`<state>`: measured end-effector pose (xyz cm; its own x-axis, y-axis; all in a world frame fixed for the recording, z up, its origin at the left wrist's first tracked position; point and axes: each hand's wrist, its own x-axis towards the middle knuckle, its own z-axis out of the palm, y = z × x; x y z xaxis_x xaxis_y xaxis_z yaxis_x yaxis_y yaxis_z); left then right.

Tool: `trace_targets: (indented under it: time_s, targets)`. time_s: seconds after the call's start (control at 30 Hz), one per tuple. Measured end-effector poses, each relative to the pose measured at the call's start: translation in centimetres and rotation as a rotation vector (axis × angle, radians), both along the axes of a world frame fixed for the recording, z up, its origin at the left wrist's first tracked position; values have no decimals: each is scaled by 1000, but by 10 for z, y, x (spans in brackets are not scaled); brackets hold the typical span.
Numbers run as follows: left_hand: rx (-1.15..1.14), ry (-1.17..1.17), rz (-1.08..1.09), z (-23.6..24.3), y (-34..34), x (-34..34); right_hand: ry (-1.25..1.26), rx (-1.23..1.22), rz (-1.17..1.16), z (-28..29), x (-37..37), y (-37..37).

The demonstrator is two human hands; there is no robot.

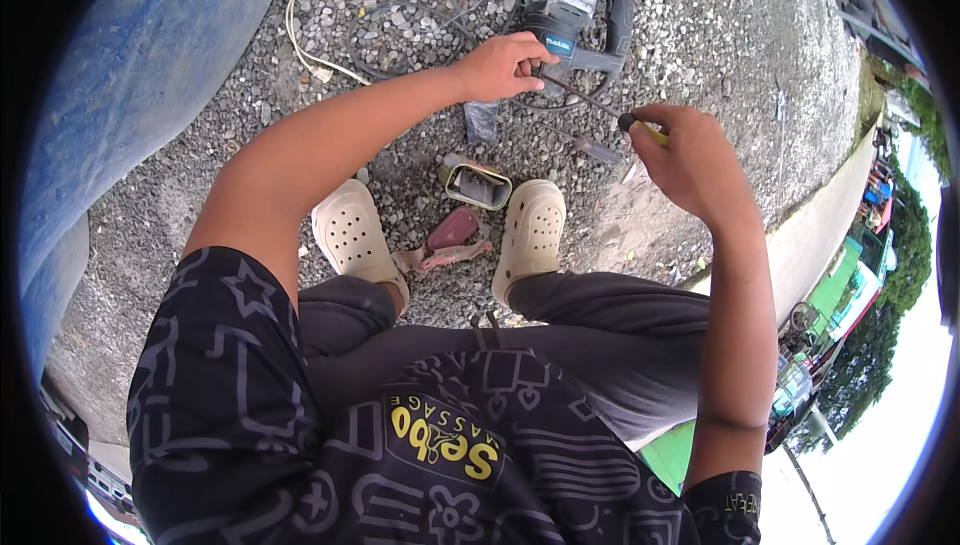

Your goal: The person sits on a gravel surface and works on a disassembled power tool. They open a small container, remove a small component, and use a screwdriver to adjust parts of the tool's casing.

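Note:
A grey and black power hammer [572, 20] lies on the gravel ahead of me. My right hand [690, 150] is closed round the yellow and black handle of a screwdriver [590, 101], whose long shaft points left to the fingers of my other hand. My left hand [505, 67] is pinched beside the hammer's lower body, right at the screwdriver's tip. What those fingers hold is too small and hidden to make out. Below the shaft, a second screwdriver [598, 151] with a clear handle rests on the stones. A dark grey block-shaped piece [481, 122] lies under my left wrist.
Between my beige clogs [535, 235] stand an open rectangular container [478, 187] and a pink object [453, 229] on a pale rag [440, 258]. A white cable [291, 20] loops across the gravel at upper left. A large blue curved surface [140, 75] borders the left side.

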<state>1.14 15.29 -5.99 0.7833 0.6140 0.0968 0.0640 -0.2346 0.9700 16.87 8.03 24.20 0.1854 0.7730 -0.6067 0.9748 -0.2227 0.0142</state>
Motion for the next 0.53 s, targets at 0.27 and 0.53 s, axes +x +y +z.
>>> trace_targets:
  time_s: [0.27,0.53]
  targets:
    - [35,-9,17,-7,-1,5,-88,116,135,1,-3,-10]
    - [56,33,1,-6,0,5,-254,26,593,7,-44,9]
